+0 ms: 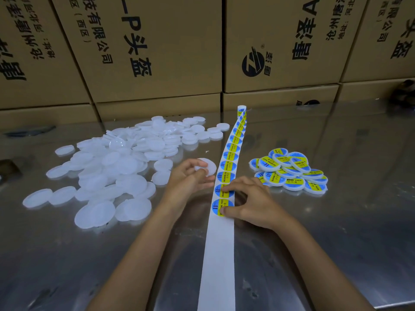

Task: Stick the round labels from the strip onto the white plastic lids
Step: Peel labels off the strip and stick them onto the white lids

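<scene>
Your left hand [190, 176] holds a bare lid [207, 167]; your right hand [249, 198] pinches a label [221, 206]. Finished pile [292, 171] at three o'clock, far larger unlabelled heap [116, 162] at nine.

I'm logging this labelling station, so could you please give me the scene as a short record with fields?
Surface: metal table
Strip: runs down the middle, near end bare
Left hand: holds a blank lid
Right hand: fingers on the nearest label
Blank lids: heap left of strip
Labelled lids: pile right of strip
Behind: cardboard boxes
</scene>
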Tool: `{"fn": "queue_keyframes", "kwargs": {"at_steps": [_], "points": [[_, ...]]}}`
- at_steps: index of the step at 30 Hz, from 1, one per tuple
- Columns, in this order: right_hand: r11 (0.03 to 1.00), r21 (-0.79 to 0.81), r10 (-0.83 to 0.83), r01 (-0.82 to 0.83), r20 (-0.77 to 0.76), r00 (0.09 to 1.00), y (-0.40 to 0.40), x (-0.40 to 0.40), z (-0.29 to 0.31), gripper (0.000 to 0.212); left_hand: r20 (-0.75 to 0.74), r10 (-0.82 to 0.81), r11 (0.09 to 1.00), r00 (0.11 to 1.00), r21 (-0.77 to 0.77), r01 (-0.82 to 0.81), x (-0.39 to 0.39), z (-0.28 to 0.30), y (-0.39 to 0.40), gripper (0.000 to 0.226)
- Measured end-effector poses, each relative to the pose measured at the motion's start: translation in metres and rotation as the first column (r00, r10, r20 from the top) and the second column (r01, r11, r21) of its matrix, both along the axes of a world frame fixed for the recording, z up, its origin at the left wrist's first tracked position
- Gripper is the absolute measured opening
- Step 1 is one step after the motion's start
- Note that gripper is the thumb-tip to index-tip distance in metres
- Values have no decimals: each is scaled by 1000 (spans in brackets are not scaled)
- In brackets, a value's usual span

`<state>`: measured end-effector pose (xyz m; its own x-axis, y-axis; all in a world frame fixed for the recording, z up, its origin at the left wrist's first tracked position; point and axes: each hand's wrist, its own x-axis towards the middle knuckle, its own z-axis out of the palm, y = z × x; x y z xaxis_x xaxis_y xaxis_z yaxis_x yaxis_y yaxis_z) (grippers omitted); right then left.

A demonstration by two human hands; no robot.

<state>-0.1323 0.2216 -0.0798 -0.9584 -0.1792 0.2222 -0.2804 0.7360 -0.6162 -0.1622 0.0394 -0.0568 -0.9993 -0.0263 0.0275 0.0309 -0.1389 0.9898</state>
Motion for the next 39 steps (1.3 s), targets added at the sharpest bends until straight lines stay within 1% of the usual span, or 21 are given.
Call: {"fn": "queue_keyframes", "kwargs": {"at_steps": [3,5,9,13,15,17,19,21,22,24,25,27,29,31,33,36,39], "points": [[1000,13,3,-2,-14,1000,-1,0,0,41,0,-89,994,996,-64,89,2,-8,7,15],[1000,17,4,-3,-31,1000,-2,0,0,36,-5,-114,985,994,-128,112,2,-11,9,19],[1000,17,-4,5,-23,1000,-3,0,0,35,-22,-139,967,990,-217,131,3,-10,12,22],[999,-3,-43,42,-43,998,-6,-2,0,21,-28,-150,951,988,-279,137,5,-9,13,24],[998,-37,-53,51,-49,997,-6,-1,-1,15,-32,-152,948,988,-288,136,7,-9,13,26],[995,-85,-54,48,-58,997,-7,0,0,13,-34,-146,945,989,-301,130,7,-9,12,26],[987,-156,-38,30,-50,998,-10,1,2,14,-36,-140,944,989,-307,123,6,-9,12,26],[947,-322,-8,8,0,1000,-12,2,7,12,-44,-136,945,990,-307,116,6,-8,12,29],[902,-431,5,11,36,999,-12,3,10,12,-54,-133,943,990,-315,109,6,-8,12,32],[772,-633,15,60,113,994,-11,3,16,12,-79,-132,941,988,-324,100,6,-7,11,40],[701,-706,14,98,150,989,-11,4,18,11,-86,-133,943,987,-318,99,6,-7,11,44],[591,-791,10,158,203,979,-10,5,22,14,-73,-127,955,989,-277,103,5,-7,10,52],[537,-824,-4,182,214,977,-10,5,23,18,-37,-133,975,990,-186,124,4,-7,11,56],[521,-832,-28,189,205,978,-9,4,23,20,-14,-143,983,990,-117,140,5,-5,10,54],[528,-828,-62,191,186,981,-9,3,22,22,8,-168,983,986,-75,168,5,-4,10,52],[539,-827,-104,157,120,987,-11,1,21,22,53,-251,967,967,-33,253,7,-1,13,54],[580,-807,-139,113,38,990,-12,0,19,23,81,-340,940,937,7,340,10,0,17,56]]}}
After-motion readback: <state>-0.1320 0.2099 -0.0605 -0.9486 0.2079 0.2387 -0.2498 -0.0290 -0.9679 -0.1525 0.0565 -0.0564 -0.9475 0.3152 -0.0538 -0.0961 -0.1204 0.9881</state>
